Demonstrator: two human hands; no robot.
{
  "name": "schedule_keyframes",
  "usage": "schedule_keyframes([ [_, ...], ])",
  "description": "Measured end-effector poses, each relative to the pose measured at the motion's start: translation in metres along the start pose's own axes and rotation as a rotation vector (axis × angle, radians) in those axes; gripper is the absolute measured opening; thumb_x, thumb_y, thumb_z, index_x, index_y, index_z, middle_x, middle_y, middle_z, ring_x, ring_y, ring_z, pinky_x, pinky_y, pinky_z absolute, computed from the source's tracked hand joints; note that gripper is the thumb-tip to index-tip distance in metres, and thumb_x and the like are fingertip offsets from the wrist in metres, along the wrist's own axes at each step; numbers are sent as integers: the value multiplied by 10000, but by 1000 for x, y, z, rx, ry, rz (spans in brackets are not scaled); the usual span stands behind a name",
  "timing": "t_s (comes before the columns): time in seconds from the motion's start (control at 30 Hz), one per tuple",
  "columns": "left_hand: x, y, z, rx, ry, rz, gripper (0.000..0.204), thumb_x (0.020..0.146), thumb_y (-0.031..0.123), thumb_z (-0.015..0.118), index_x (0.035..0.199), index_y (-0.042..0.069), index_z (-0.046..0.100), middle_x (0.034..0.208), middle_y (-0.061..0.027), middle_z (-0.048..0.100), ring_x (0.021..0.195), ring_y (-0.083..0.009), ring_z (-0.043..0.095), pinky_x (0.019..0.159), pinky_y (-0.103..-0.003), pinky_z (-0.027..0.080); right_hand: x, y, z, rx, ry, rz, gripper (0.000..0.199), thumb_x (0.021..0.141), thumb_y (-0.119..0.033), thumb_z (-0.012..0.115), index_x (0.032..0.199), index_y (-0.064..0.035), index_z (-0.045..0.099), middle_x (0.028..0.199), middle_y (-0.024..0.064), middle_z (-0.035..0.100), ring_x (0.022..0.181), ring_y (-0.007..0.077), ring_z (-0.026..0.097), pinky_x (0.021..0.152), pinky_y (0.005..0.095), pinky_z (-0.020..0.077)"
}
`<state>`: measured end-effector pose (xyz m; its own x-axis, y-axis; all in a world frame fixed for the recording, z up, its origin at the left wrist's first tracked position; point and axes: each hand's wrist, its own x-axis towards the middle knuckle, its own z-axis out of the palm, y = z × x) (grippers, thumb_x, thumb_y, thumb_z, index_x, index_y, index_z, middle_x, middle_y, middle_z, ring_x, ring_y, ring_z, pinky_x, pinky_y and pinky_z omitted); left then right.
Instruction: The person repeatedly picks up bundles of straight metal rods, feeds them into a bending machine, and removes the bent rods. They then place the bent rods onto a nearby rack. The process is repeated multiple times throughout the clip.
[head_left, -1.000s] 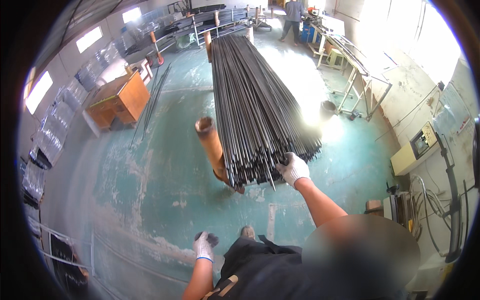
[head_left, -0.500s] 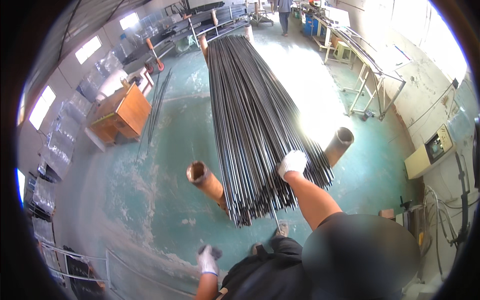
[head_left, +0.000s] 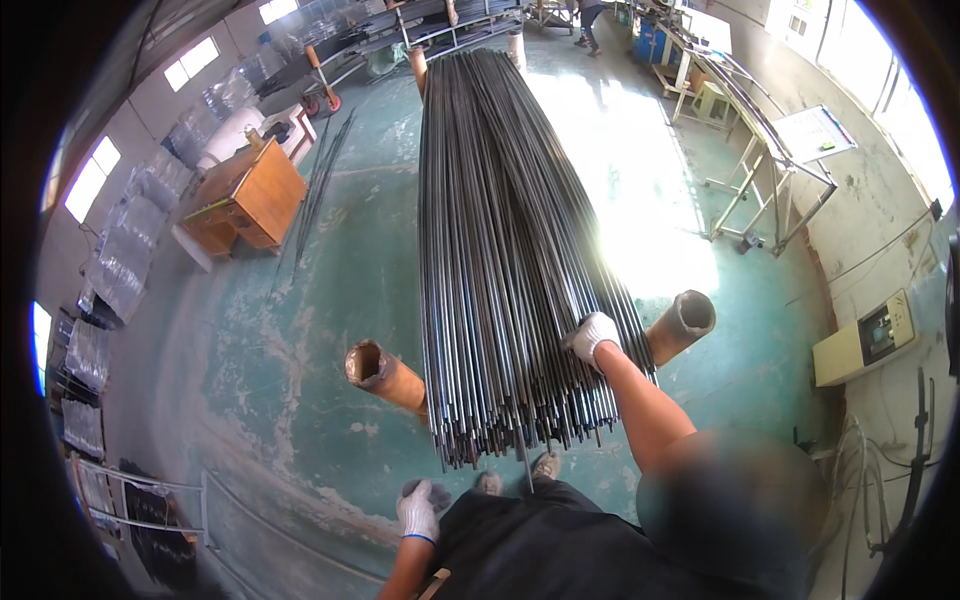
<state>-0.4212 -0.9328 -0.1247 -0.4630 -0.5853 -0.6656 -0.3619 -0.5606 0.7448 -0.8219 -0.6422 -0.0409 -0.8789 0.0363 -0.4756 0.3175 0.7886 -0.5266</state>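
A large bundle of long, thin, dark metal rods (head_left: 490,260) stretches away in front of me, its near ends uneven. My right hand (head_left: 595,335), in a white knitted glove with grey fingers, is on the right part of the bundle near those ends. Its fingers curl down onto the rods; the fingertips are partly hidden. One rod (head_left: 526,468) sticks out past the others towards my body. At lower left my left hand (head_left: 418,512), gloved alike, hangs in the air away from the bundle. Its fingers are loosely bent and apart, with nothing visible in them.
Brown tubular posts flank the near end, one left (head_left: 385,378) and one right (head_left: 682,328). A wooden desk (head_left: 245,200) and loose rods (head_left: 322,190) lie to the left. A metal frame bench (head_left: 760,150) runs along the right wall; a person (head_left: 590,22) is far back.
My view has shifted slightly. My right hand stays on the rods, fingers now turned more to the left. My left hand has moved slightly, and the person at the back has moved and bends.
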Motion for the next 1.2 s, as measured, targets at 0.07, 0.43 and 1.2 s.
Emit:
schedule_keyframes([
  [0.07,6,7,12,58,-20,-23,178,1065,112,663,1221,30,638,928,-172,746,770,-332,750,700,-462,646,-5,5,-7,62,-73,3,591,864,-332,984,1243,75,786,1238,257,804,1130,286,799,1017,411,630],
  [0.43,39,69,66,128,-367,76,84,1089,99,656,1144,44,626,909,-143,746,721,-257,757,666,-377,630,-43,44,34,1126,-622,15,266,1082,-145,737,1216,84,721,1002,158,798,843,252,801,727,387,689],
  [1.2,71,70,252,189,-852,-510,331,1061,400,779,1186,127,638,875,-77,690,794,-290,725,679,-499,655,-552,170,182,-10,211,312,288,1029,-315,801,1111,-46,740,950,266,781,849,454,759,740,530,597],
])
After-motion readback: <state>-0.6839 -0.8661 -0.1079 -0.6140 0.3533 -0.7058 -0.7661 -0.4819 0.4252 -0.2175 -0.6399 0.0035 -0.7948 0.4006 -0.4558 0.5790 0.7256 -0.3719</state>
